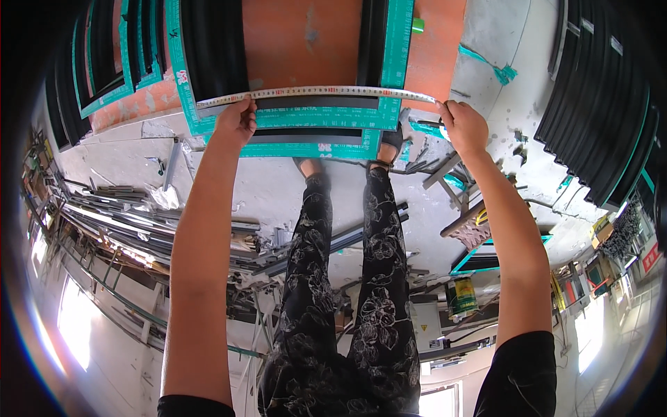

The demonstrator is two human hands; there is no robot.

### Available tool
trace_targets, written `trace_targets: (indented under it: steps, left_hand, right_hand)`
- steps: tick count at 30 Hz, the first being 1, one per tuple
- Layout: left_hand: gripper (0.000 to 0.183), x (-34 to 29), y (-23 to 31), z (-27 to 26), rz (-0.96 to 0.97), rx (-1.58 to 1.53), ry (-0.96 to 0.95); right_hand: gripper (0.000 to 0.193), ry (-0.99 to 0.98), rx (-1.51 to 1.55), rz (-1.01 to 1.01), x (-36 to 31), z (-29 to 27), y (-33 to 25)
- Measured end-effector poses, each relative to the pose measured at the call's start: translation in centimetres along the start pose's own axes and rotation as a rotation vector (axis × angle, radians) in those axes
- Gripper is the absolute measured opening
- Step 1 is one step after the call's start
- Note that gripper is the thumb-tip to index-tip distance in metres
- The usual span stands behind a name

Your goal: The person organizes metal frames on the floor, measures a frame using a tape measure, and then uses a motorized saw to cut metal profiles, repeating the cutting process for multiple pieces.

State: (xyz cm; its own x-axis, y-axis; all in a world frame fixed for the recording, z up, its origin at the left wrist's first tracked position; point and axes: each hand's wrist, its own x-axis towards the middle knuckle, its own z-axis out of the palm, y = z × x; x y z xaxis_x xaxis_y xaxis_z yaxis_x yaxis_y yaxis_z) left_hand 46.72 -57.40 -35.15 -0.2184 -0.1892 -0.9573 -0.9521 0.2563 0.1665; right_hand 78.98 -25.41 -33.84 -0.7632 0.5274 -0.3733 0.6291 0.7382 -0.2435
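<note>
Left hand (237,124) first: I have its thumb and curled fingers pinched together on a thin, off-white measuring tape (313,91) with black and red marks. The tape's end pokes out to the left of it, so if that pinch loosened, I judge the strip could slide and the reading shift. Toward the middle, the tape spans a large black frame with teal printed film (347,119), near its closest rail; the strip curves in view, partly perhaps from the lens, and any true bow from slack would add false length. Rightward, the tape runs past the frame's edge to my right hand (465,127), its thumb and fingers closed on it; an uneven pull there could tilt or kink the strip.

As for pose, my left arm reaches up nearly straight from the lower edge, fingers curled inward; my right forearm slants inward from a bent elbow, that hand about level with the left.
</note>
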Motion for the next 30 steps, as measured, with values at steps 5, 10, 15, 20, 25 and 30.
trace_targets:
  steps: [5, 10, 15, 20, 25, 30]
  left_hand:
    - [0.013, 0.1, 0.0, 0.0, -0.018, -0.034, 0.026]
    - [0.014, -0.3, 0.7, -0.2, -0.043, 0.02, -0.02]
    - [0.014, -0.7, 1.5, -0.2, -0.07, 0.064, -0.011]
    - [0.014, -0.8, 1.7, 0.0, -0.069, 0.108, 0.014]
    - [0.013, -0.9, 1.9, 0.0, -0.068, 0.117, 0.03]
    - [0.013, -0.8, 2.1, -0.2, -0.09, 0.089, 0.016]
  right_hand:
    - [0.033, 0.047, -0.043, -0.029, -0.1, 0.4, 0.2]
    - [0.028, 0.041, -0.087, -0.07, -0.1, 0.4, 0.3]
    - [0.024, 0.026, -0.124, -0.111, 0.0, 0.2, 0.5]
    - [0.021, 0.041, -0.166, -0.177, 0.2, 0.2, 0.5]
    - [0.02, 0.047, -0.164, -0.184, 0.3, 0.2, 0.5]
    - [0.019, 0.039, -0.157, -0.186, 0.5, 0.4, 0.6]
